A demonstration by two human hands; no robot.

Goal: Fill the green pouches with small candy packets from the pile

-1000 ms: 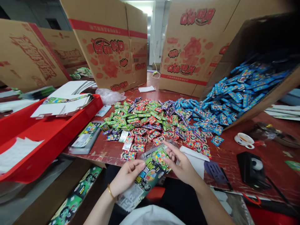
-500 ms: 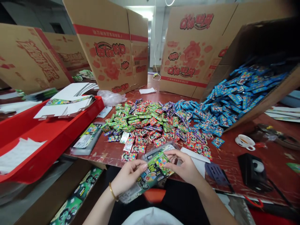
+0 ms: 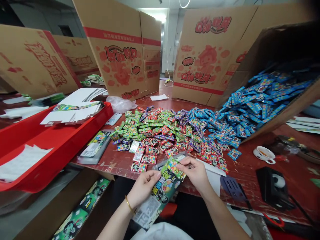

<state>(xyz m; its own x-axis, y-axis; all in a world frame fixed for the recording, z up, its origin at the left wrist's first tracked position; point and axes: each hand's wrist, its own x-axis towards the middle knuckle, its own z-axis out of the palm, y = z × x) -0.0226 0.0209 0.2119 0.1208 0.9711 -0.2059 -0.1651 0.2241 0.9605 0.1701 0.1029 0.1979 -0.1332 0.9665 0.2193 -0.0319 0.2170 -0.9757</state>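
In front of my lap a green printed plastic pouch (image 3: 162, 190) is held slanted, with a pale label panel at its lower end and a clear edge near the top. My left hand (image 3: 143, 186) grips its left side, thumb lying on the print. At the upper right corner, my right hand (image 3: 196, 173) pinches the pouch between thumb and fingers. Just beyond both hands lie red candy packets (image 3: 149, 159) in loose rows. Behind them spreads a mixed pile of small green packets (image 3: 142, 126), purple ones and blue packets (image 3: 215, 121).
A tipped carton (image 3: 260, 130) spills blue packets at right. Left are a red tray (image 3: 100, 116), a stack of similar pouches (image 3: 96, 146) and an open box (image 3: 45, 213) below. A cup (image 3: 264, 154), black device (image 3: 271, 186) and purple spatula (image 3: 232, 188) lie right.
The pouch has turned more upright and its lower label shows more. My left hand has shifted slightly right. The whole view has swung a little left.
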